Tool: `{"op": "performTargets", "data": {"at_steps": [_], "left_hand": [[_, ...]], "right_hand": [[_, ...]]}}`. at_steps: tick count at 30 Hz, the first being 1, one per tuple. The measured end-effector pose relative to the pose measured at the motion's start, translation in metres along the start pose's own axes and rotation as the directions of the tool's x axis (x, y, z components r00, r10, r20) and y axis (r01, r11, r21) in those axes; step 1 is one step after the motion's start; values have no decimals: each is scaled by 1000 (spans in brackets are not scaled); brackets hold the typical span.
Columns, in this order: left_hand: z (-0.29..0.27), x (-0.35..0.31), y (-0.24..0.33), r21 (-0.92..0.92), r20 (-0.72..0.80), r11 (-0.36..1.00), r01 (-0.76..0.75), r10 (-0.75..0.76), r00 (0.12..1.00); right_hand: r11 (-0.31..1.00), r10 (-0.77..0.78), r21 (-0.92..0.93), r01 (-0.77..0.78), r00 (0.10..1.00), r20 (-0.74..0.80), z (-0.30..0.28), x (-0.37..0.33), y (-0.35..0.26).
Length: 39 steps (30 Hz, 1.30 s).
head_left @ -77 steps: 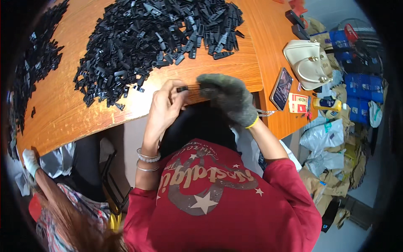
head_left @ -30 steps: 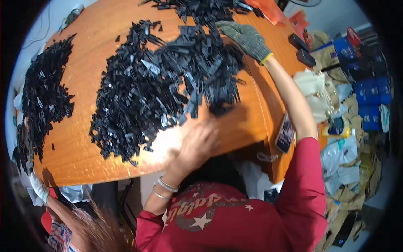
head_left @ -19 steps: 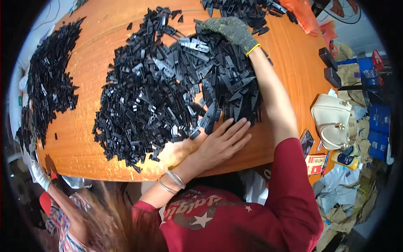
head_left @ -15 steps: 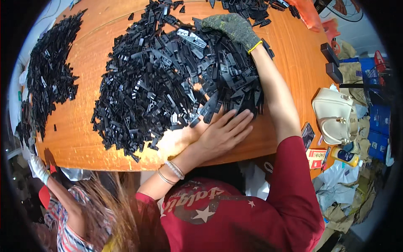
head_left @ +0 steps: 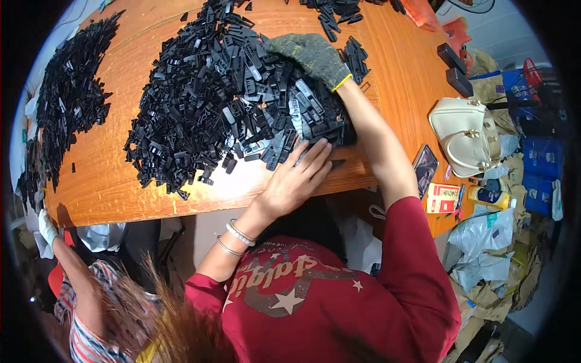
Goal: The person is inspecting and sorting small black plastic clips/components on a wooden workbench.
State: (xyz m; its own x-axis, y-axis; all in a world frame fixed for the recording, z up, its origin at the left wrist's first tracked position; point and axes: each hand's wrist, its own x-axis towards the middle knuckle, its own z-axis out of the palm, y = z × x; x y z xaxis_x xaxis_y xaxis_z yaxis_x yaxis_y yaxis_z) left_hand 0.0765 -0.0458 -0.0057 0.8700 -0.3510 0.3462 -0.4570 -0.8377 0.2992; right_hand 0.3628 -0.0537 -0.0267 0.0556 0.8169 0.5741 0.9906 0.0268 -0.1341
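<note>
A large heap of small black clip-like plastic pieces (head_left: 187,115) lies on the wooden table. My right hand (head_left: 311,57), in a dark grey-green knitted glove with a yellow cuff, arches over the heap's far right side; its fingers reach left, their tips partly hidden among the pieces. My bare left hand (head_left: 299,175), with a beaded bracelet (head_left: 241,233) and a bangle at the wrist, rests at the heap's near right edge, fingers stretched out against the pieces. Between both hands the pieces bunch together. A small cluster of pieces (head_left: 356,59) lies just right of the glove.
Another black heap (head_left: 66,91) covers the table's left end, where a co-worker's white-gloved hand (head_left: 46,225) shows. More pieces (head_left: 333,15) lie at the far edge. To the right are a phone (head_left: 425,164), a cream handbag (head_left: 466,133), a bottle (head_left: 491,197) and plastic bags (head_left: 484,236).
The view has shifted. My gloved right hand has come nearer to me, dragging pieces toward my left hand and leaving a small cluster behind. My left hand stays at the near edge.
</note>
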Motion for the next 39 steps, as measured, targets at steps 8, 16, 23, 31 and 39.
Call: {"op": "performTargets", "data": {"at_steps": [8,16,23,31,39], "left_hand": [[4,-5,0,-53,-97,998,-38,33,995],[6,-7,3,5,-130,1000,3,-3,992],[6,-9,8,53,-131,997,53,-46,990],[-4,-17,16,-52,-168,994,95,-103,980],[-39,29,-30,35,-440,970,240,-201,875]], "right_hand": [[601,750,363,-712,659,49,-84,-54,30],[857,511,-72,-510,859,-6,-49,-91,-6],[809,523,-257,-529,847,-97,-39,-88,-42],[717,666,-46,-696,703,-248,-86,-77,-70],[379,917,869,-319,256,-306,-110,-91,-105]]}}
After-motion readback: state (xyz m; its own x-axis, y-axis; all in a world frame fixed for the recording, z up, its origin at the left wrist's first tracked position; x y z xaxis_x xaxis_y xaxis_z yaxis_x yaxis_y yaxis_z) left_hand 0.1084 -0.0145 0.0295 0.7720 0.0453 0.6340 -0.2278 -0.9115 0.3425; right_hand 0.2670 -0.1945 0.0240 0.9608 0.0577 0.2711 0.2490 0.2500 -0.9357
